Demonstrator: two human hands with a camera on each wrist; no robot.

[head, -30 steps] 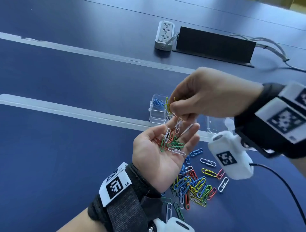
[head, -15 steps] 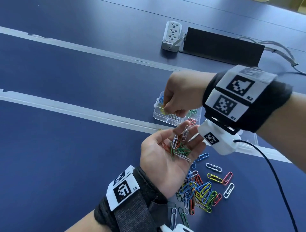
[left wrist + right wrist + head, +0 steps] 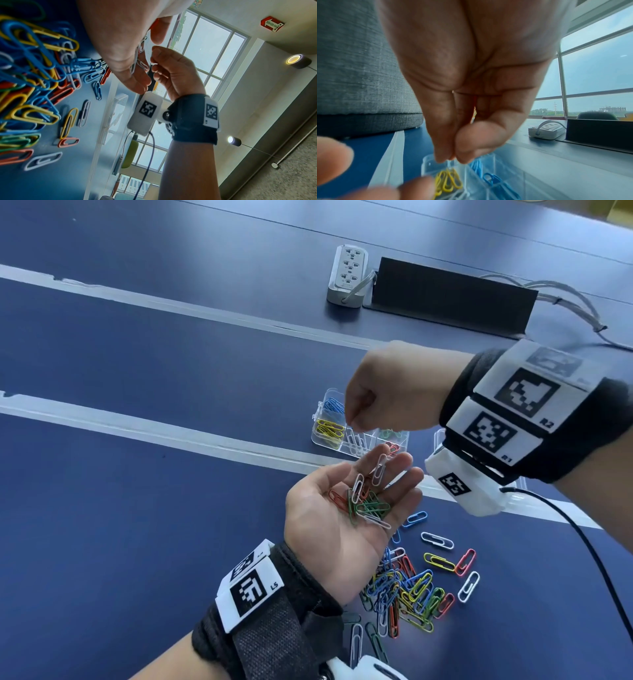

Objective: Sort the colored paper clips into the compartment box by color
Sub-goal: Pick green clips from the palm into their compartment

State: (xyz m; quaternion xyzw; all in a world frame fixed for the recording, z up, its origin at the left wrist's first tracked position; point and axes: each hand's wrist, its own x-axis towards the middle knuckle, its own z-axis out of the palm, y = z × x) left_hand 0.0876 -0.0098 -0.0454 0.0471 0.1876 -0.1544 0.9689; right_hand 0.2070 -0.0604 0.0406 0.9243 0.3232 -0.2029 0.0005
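Since a second ago the right hand (image 3: 387, 395) has swung away from above the left palm and turned knuckles-up over the box (image 3: 359, 436); half a second ago it sat lower, covering the box's near-left cells, and it now stands a little higher, so the yellow clips (image 3: 329, 430) below its fingertips show. The left hand (image 3: 346, 508) has stayed cupped, palm up.

The right hand's fingers are curled, thumb tip pressed against the fingertips (image 3: 444, 152) and pointing down at the box. No clip shows between them in any view, so whether they pinch one cannot be told.

The left hand lies relaxed with fingers nearly straight, carrying a small heap of clips (image 3: 364, 501) where palm meets fingers: red, green and white ones, crossing at mixed angles. Two white clips run lengthwise along the fingers, their long axes pointing toward the fingertips and the box.

The box is clear and sits directly under the right hand, just beyond the left fingertips. Blue clips (image 3: 334, 405) fill the cell beyond the yellow ones; white clips lie in the cell beside the yellow, green and red farther toward the right wrist.

The loose pile (image 3: 407, 594) lies on the table (image 3: 137, 508) beside the left wrist, below the right wrist, with single clips scattered flat around it, pointing various ways.
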